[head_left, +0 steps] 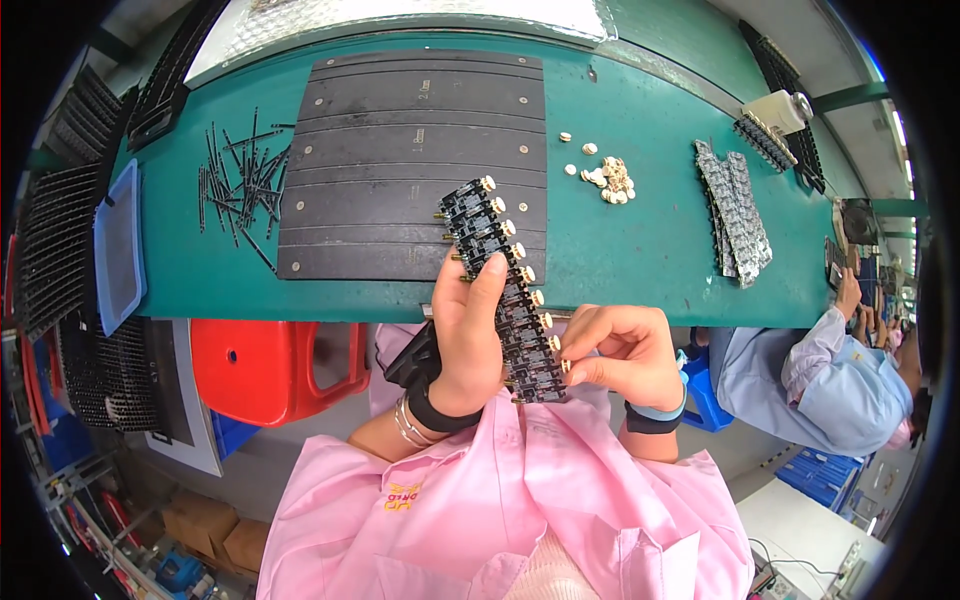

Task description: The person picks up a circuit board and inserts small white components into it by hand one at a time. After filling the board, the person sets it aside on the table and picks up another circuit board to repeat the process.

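My left hand [468,335] is closed around a long black circuit board panel [530,335], its thumb lying across the face. The panel is held tilted above the table's front edge, its top leaning left. Small round cream-coloured parts [546,320] sit in a row along its right edge, and brass-coloured pins stick out on the left edge. At the lowest place in that row, the thumb and forefinger of my right hand [630,350] pinch one round part [566,366] against the edge. Whether this part is fixed to the panel cannot be told.
A dark slotted plate [400,225] lies on the green table [640,265]. Thin black strips [245,190] are scattered left of it; loose round parts [615,180] lie to its right. Further right are more board panels [735,215]. A red stool [260,365] stands below; a co-worker [800,375] sits right.
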